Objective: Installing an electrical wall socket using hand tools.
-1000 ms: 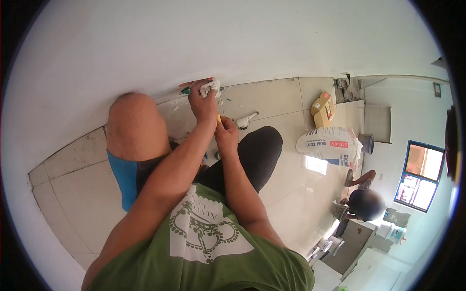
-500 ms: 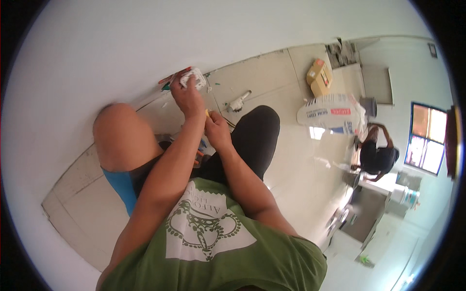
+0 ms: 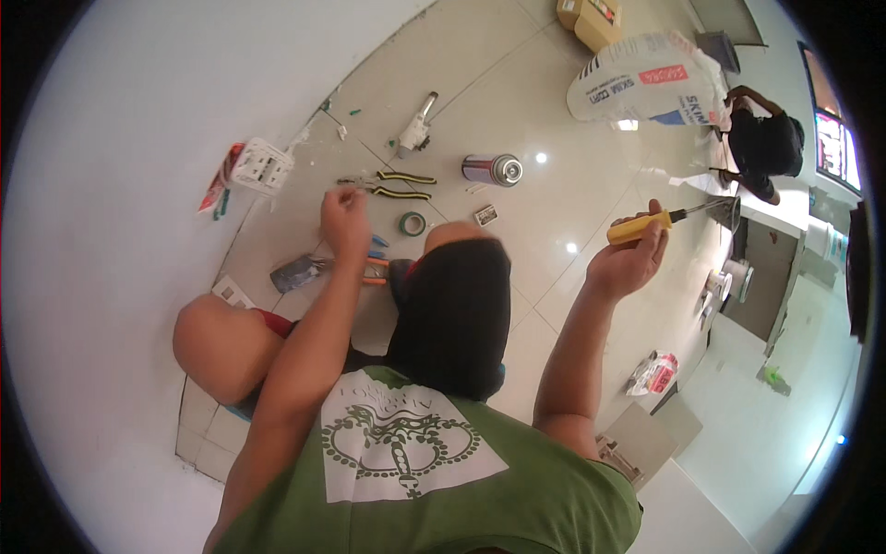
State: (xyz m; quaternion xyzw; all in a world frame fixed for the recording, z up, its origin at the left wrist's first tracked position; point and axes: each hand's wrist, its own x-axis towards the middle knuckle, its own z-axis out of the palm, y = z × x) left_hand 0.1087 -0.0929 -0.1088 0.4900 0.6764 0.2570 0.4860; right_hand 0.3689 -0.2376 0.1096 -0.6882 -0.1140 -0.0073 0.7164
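Right hand (image 3: pixel 628 263) closed around the yellow-handled screwdriver (image 3: pixel 646 225), raised beside the knee; rigid, light, best held at the handle; left hand (image 3: pixel 344 222) pinched shut, contents indiscernible, above the pliers (image 3: pixel 392 185) on the floor.

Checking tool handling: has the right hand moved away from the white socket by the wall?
Yes. The right hand, holding a yellow-handled screwdriver, has swung out rightward, away from the white socket.
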